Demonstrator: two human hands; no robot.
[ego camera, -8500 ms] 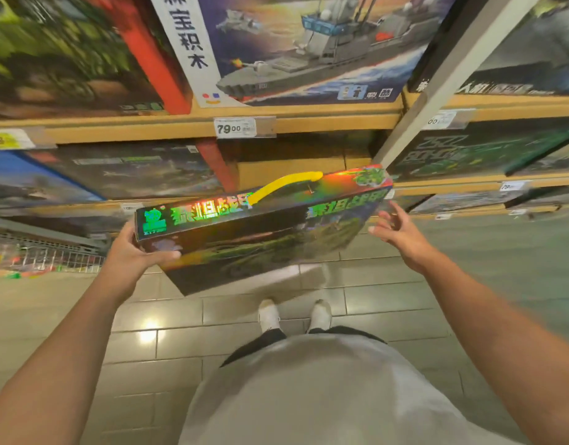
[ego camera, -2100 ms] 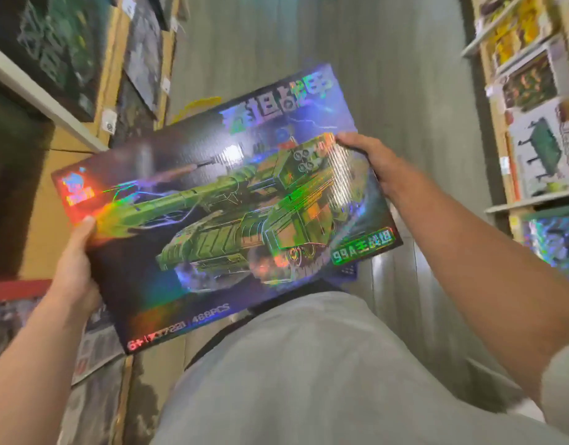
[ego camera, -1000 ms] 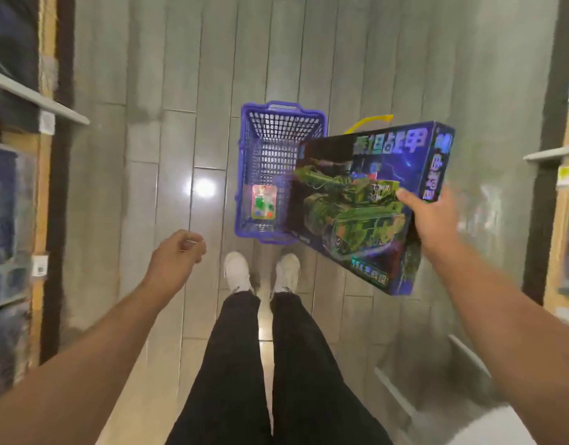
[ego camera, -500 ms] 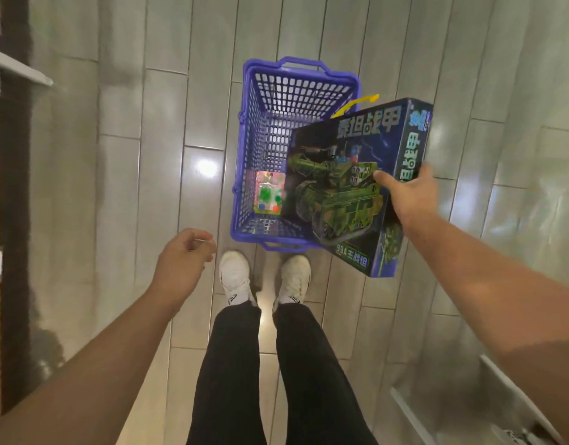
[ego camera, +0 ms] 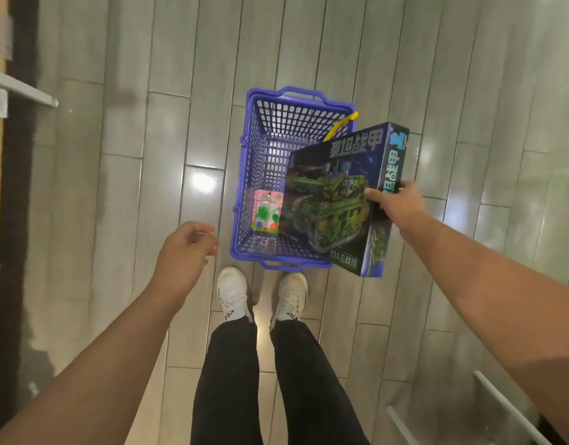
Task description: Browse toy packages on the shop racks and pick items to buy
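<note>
Blue tank box (ego camera: 347, 200); right grip (ego camera: 397, 205) pinching edge

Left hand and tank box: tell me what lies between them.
In the head view, the purple basket's near-left wall and a small pink toy pack inside it lie between the empty left hand and the tank box, which the right hand grips.

Both forearms are bare from wrist to frame edge; no sleeve, watch or band shows on either. The left hand (ego camera: 185, 252) and right hand (ego camera: 400, 205) carry no rings or gloves. Legwear: black trousers (ego camera: 270, 380), straight cut, reaching the ankles. Footwear: white low-top shoes (ego camera: 231, 292) — white laces, with a small dark mark beside each tongue.
</note>
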